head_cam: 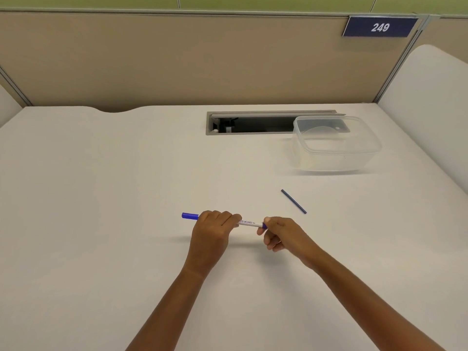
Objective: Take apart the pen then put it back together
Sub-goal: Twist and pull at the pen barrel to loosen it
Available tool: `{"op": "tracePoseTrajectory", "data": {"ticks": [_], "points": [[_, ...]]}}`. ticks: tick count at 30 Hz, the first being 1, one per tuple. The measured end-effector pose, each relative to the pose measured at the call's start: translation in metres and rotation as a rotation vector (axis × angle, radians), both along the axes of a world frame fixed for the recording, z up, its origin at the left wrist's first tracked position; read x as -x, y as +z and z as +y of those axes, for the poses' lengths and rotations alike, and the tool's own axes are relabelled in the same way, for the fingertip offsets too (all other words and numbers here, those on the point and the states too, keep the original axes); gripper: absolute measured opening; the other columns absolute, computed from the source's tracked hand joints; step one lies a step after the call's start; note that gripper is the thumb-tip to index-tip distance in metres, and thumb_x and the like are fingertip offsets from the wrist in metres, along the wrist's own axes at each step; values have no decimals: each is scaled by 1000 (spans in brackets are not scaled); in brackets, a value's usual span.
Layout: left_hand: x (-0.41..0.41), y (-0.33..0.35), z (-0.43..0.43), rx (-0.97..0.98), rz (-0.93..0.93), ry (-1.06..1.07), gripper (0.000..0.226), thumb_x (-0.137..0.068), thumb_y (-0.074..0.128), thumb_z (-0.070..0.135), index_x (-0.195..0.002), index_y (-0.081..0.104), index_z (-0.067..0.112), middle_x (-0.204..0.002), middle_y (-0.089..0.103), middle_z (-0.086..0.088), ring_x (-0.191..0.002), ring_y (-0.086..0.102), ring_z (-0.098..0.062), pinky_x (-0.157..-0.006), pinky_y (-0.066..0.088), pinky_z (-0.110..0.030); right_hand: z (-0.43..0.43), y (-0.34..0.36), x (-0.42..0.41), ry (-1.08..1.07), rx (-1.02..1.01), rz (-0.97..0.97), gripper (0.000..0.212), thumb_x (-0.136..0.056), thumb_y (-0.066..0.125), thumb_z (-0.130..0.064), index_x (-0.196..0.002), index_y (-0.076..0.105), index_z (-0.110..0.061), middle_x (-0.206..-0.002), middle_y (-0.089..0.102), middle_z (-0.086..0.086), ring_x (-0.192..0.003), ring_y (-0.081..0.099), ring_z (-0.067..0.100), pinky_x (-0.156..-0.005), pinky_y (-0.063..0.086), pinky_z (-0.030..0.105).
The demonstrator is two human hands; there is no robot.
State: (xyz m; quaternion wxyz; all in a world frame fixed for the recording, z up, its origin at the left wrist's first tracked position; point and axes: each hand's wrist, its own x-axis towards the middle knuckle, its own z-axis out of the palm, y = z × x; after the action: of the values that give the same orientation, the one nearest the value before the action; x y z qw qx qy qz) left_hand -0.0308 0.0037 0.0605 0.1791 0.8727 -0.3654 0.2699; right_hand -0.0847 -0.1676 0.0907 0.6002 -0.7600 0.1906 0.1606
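The pen (249,222) is held level just above the surface (101,173), near the person. The left grip (215,224) is closed around the white barrel, and the blue cap (190,216) sticks out on its far left side. The right grip (278,231) pinches the small blue end plug (264,226) at the other end with thumb and fingertips. I cannot tell if the plug is fully seated in the barrel or already loose.

The plug is small and smooth, I think, so the pinch may slip. If it comes free with a jerk, it could drop and roll away. There is also a risk of order: the thin dark ink rod (293,201) lies on the surface, a little beyond the right grip and apart from it. If the plug is pressed in while the rod is outside, the pen would be closed without its inside part. The rod is round and could roll if a hand or forearm touches it, and it may leave ink on the pale surface.

Farther away on the right stands a clear plastic container (374,148). It is well apart from the hands. Its far edge stands over an open cable slot (253,124) in the surface; a small part that rolls far could fall in there. Behind is a beige partition (177,59) with a number plate (379,27). Nothing stands between the hands and the rod.
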Motion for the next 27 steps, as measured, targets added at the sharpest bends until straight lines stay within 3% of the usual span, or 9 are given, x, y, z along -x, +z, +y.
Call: {"op": "tracePoseTrajectory", "data": {"ticks": [3,6,9,12,17,20,22,24,27], "points": [[-1,1,2,7,4,22,12,-72,66,2,-71,71,13,-55,61,2,-47,54,-21,-60,34,-27,5,-7,8,94,417,-267,12,-91,48,-30,-82,55,-24,-74,57,-5,-66,53,11,-61,40,21],[1,1,2,13,13,23,12,-72,66,2,-72,71,13,-55,61,2,-47,54,-21,-61,34,-28,3,-11,12,198,832,-457,16,-91,50,-28,-91,59,-15,-79,54,1,-71,49,19,-58,33,27],[3,0,1,24,22,17,13,-72,66,1,-71,71,13,-55,61,2,-48,54,-21,-61,35,-28,-1,-8,14,266,946,-614,24,-90,49,-25,-85,64,-7,-73,58,10,-66,53,27,-54,30,28],[5,-3,0,26,16,7,14,-71,66,0,-71,71,13,-56,61,2,-48,54,-21,-62,35,-27,-1,-9,16,249,847,-536,24,-92,47,-23,-80,62,-9,-72,53,4,-68,47,20,-57,34,32],[6,-5,0,38,-8,1,15,-69,67,-2,-72,71,12,-57,62,1,-49,55,-22,-63,36,-27,2,-6,11,25,205,-236,38,-91,47,-18,-53,48,-17,-57,44,-1,-55,38,15,-59,32,28],[4,-3,-1,26,-39,-1,18,-76,60,-2,-72,70,12,-56,61,1,-49,54,-22,-63,35,-28,1,-3,7,-82,-197,16,42,-92,46,-22,-51,48,-17,-50,43,-5,-45,36,10,-48,34,17],[3,-2,-1,27,-52,-3,24,-82,51,3,-71,70,13,-56,60,1,-49,54,-22,-62,35,-28,0,-1,6,-119,-375,151,42,-93,44,-26,-52,48,-17,-47,40,-7,-41,36,9,-47,34,17],[4,-1,-2,34,-51,4,26,-83,48,6,-72,70,13,-56,61,1,-49,54,-21,-63,35,-28,1,1,5,-122,-331,136,43,-94,42,-29,-53,48,-17,-47,42,-5,-41,39,10,-48,36,18],[2,0,-1,39,-58,23,26,-82,48,7,-74,72,13,-58,63,2,-49,56,-20,-63,36,-28,8,2,9,-43,97,-115,36,-95,38,-31,-65,53,-18,-57,52,-2,-50,48,12,-55,40,21]]}}
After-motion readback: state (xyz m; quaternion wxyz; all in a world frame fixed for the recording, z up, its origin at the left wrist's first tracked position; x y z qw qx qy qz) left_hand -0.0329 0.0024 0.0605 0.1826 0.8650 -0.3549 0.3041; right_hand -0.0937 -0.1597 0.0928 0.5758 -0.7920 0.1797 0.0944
